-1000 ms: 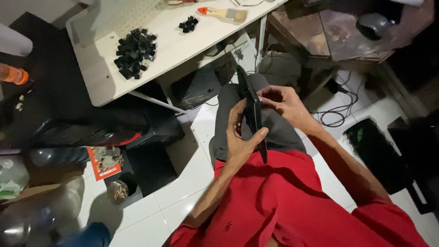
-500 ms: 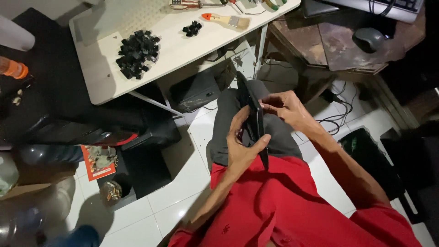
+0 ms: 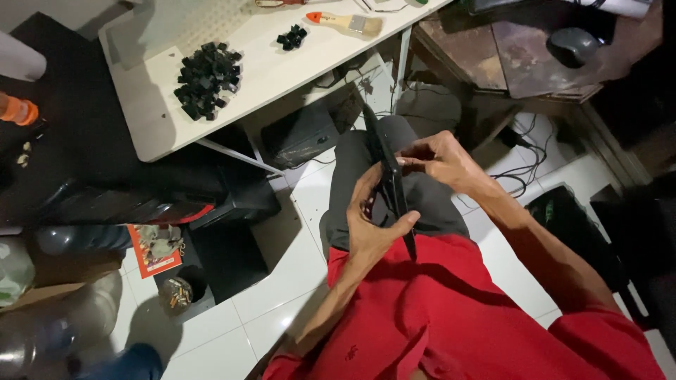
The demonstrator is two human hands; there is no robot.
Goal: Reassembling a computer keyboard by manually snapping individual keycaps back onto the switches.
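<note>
A long, flat black panel (image 3: 389, 179), thin as a keyboard seen edge-on, is held on its side above the lap. It is tilted so that one end points up toward the white table and the other end dips down against the red shirt. Only its narrow edge and a sliver of its dark face are shown; whatever lies on the broad face cannot be made out. Its lower half is clasped from the left side, and its middle is pinched from the right. Its surface is matte and unmarked.
</note>
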